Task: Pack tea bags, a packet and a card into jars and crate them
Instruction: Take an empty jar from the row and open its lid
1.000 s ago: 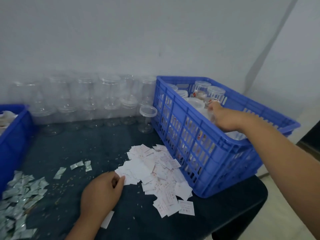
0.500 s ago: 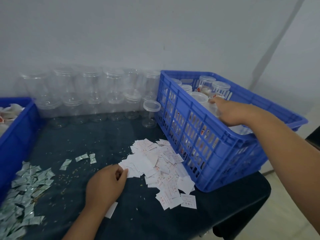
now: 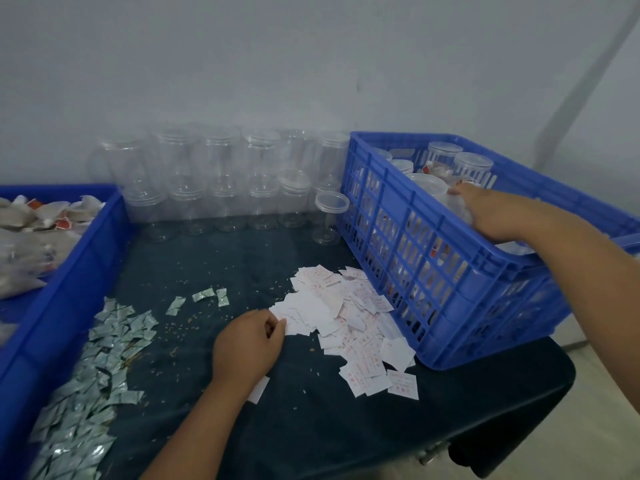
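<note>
Blue crate (image 3: pixel 446 327) holds clear jars (image 3: pixel 472 166).
Right hand (image 3: pixel 491 213) covers one, grip hidden; left hand (image 3: pixel 247 344) pinches white cards (image 3: pixel 332 306).

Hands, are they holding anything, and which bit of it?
The left hand pinches a white card by its near edge. The right hand lies on a clear jar in the blue crate; whether it grips cannot be told.

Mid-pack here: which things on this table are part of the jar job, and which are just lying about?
In the job: right crate holding lidded jars, with the right hand inside; empty jars; cards at the left hand; silver packets; tea bags in the left crate.
Lying about: loose crumbs on the dark table cover.
</note>
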